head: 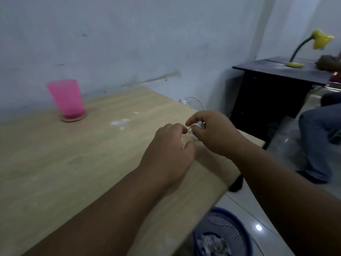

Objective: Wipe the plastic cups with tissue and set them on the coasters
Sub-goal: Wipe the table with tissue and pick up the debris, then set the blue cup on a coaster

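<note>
A pink plastic cup [66,98] stands upright on a round cork coaster [72,119] at the far left of the wooden table [55,163]. Over the table's right part, my left hand [169,150] and my right hand [212,133] meet. Both pinch a small white piece of tissue [195,128] between fingertips; most of it is hidden by my fingers. Small white tissue scraps [120,123] lie on the table beyond my hands.
A blue mesh basket [223,235] with crumpled tissue sits on the floor by the table's near right edge. A dark desk [276,82] with a yellow lamp [317,43] stands at the back right. Another person's legs [317,135] are at the right.
</note>
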